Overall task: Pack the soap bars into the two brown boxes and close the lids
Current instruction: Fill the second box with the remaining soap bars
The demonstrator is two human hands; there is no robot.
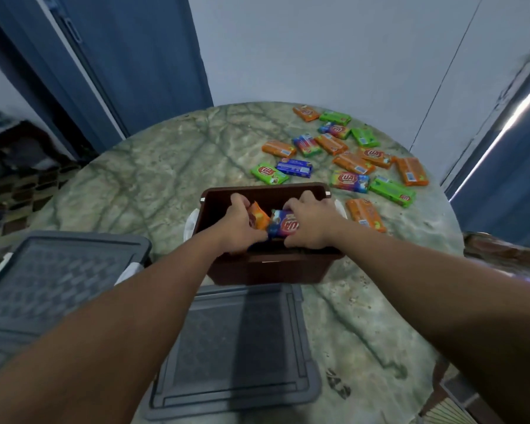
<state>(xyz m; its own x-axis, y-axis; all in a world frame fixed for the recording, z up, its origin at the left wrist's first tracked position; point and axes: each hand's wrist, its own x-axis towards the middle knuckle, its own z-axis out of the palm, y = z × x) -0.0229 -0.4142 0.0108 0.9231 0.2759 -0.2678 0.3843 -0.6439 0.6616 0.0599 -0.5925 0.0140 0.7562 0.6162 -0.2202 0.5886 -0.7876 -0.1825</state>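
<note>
Both hands reach down into the open brown box (266,264) on the marble-patterned worktop (135,179). The left hand (239,221) is curled around an orange-wrapped soap bar (257,215), and the right hand (311,223), just beside it, grips a blue-and-red wrapped soap bar (283,226) — both bars sit at or below the rim, touching each other. Beyond the right hand and off to its outer side, the loose soap bars (352,163) lie scattered flat in orange, green and blue wrappers. Nearer than the hands lies a grey lid (236,347), and by the left forearm a second grey lid (52,276) appears to cover the other container.

The bars look small, stiff and light, their glossy wrappers probably a little slippery — a pinch across the short sides, thumb opposite the fingers, should hold them well. They seem sturdy enough to stack on edge without care for breakage.
</note>
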